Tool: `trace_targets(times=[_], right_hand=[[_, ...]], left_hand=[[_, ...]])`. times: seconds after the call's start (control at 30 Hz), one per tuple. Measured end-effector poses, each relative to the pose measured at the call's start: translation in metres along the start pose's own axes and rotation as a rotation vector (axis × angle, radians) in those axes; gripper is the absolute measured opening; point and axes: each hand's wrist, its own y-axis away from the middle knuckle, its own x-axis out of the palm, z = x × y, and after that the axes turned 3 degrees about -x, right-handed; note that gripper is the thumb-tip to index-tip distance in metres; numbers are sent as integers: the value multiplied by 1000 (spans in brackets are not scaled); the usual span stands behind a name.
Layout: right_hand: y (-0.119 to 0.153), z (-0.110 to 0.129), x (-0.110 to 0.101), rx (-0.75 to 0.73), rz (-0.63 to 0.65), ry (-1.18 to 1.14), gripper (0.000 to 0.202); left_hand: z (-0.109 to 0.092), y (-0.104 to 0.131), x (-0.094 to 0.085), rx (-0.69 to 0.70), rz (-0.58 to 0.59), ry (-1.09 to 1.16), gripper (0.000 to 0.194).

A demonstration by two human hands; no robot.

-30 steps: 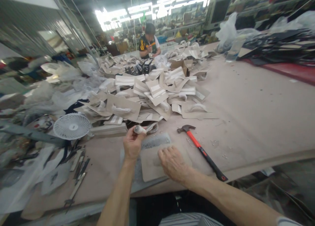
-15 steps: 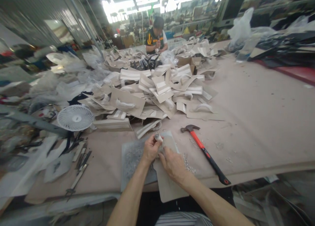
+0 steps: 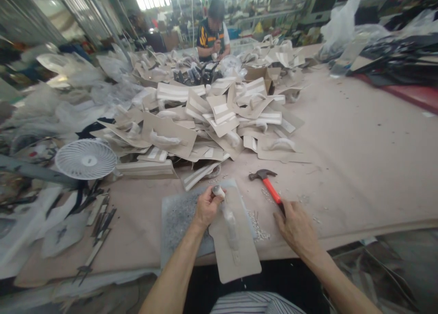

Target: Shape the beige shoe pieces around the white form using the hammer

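Observation:
My left hand (image 3: pixel 206 207) is closed round a short white-wrapped tool with a round metal top (image 3: pixel 218 191), held upright over the far end of a beige panel (image 3: pixel 247 252). A handle wrapped in clear plastic (image 3: pixel 231 225) runs along that panel. Under the panel's left and far sides lies a grey, speckled slab (image 3: pixel 181 218). On the right, my right hand (image 3: pixel 297 227) lies closed over the grip of a claw hammer (image 3: pixel 272 190); its dark head and red shaft show, while the lower grip is hidden by the hand. Small pale fasteners (image 3: pixel 258 227) are scattered between panel and hammer.
A large heap of beige panels with wrapped handles (image 3: pixel 171 129) covers the table's far middle. To the left stand a white fan (image 3: pixel 86 159) and several narrow metal tools (image 3: pixel 101 225). Another person (image 3: pixel 212 33) sits across the table. Dark sheets (image 3: pixel 397 63) lie far right.
My right hand has left the panel and moved right onto the hammer's grip. My left hand keeps the white-wrapped tool at the panel. The view has tilted down slightly.

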Motion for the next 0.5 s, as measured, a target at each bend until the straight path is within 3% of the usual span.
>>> trace_targets(times=[0.23,0.37,0.43,0.5], right_hand=[[-12,-3,-3,134,239,-168,19],[-18,-1,-6,128,268,-290,13],[-20,1,-6,185,276,-444,7],[-22,5,-6,332,381,-808,7]], left_hand=[[1,0,2,4,-14,-33,26],[0,1,3,-9,-10,15,27],[1,1,3,-2,6,-11,26],[2,1,3,17,15,-50,25]])
